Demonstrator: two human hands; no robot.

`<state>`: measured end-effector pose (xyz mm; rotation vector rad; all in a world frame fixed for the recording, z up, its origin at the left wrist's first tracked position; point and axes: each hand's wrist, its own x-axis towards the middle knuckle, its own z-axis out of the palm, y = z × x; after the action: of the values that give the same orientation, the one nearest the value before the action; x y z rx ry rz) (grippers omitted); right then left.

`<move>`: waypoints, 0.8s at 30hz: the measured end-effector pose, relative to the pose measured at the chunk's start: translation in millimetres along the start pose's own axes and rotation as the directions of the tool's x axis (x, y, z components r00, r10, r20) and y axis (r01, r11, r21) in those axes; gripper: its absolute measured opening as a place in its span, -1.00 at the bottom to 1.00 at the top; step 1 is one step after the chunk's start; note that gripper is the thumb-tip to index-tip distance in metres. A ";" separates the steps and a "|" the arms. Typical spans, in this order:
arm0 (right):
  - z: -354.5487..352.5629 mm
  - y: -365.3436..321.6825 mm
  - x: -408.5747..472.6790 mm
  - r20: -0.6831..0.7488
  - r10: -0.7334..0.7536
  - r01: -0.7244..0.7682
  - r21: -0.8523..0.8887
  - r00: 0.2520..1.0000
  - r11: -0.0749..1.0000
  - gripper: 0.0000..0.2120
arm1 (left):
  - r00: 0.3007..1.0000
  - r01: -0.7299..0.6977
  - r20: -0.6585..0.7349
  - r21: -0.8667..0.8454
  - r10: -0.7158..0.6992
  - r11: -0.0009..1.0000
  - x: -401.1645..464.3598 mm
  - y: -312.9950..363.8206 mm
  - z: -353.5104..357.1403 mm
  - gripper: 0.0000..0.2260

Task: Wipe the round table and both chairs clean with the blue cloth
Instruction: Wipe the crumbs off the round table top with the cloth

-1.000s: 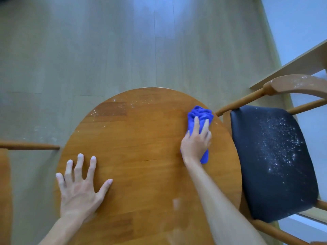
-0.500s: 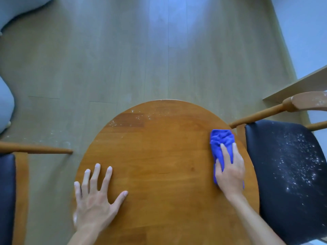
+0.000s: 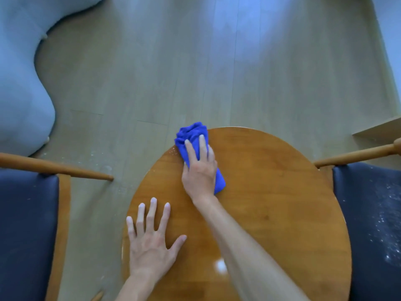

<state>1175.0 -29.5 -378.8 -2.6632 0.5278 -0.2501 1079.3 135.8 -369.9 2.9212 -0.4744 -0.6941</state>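
The blue cloth lies bunched on the round table, at the far left edge of the top, its crumpled end reaching the rim. The right hand lies on top of it, palm down, fingers straight and pressing the cloth flat against the wood; the forearm crosses the tabletop from the near edge. A few white specks sit on the wood just left of the cloth, at the rim.

The left hand rests flat on the table near its near left edge, fingers spread wide and holding nothing, well apart from the cloth.

To the right of the table stands a wooden chair with a dark seat, touching or just beside the table's right edge; white crumbs or powder are scattered over that seat. To the left stands a second chair with a dark seat and a wooden arm rail, apart from the table. White specks dot the pale wood floor between the left chair and the table. A pale blue upholstered shape fills the far left.
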 end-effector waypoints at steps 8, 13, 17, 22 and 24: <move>6.2 -23.7 -26.3 0.322 -0.647 0.644 0.132 0.691 0.753 -0.45 | 1.000 0.004 -0.009 0.000 -0.004 1.000 0.8 -3.2 2.3 -0.26; -36.4 81.8 6.7 0.101 -0.411 0.416 -0.037 0.906 0.909 -0.50 | 0.999 -0.019 -0.038 0.035 0.021 0.999 -0.3 -2.2 0.2 -0.25; -95.0 197.8 -16.7 -0.128 0.137 -0.157 -0.165 0.982 0.974 -0.50 | 0.998 -0.026 -0.048 0.044 0.028 0.999 -2.3 -1.9 2.2 -0.24; -111.1 215.1 -66.2 -0.327 0.703 -0.736 0.034 0.631 0.676 -0.48 | 0.997 -0.027 -0.077 0.039 0.030 0.999 -0.3 -4.4 4.6 -0.24; -87.5 182.1 -60.4 -0.342 0.697 -0.729 0.050 0.630 0.683 -0.50 | 0.995 -0.029 -0.094 0.034 0.033 0.999 -0.4 -5.6 6.3 -0.24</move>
<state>1038.9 -190.4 -383.7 -2.2515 1.6938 -0.4392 1077.6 141.1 -376.3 2.9541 -0.5248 -0.5463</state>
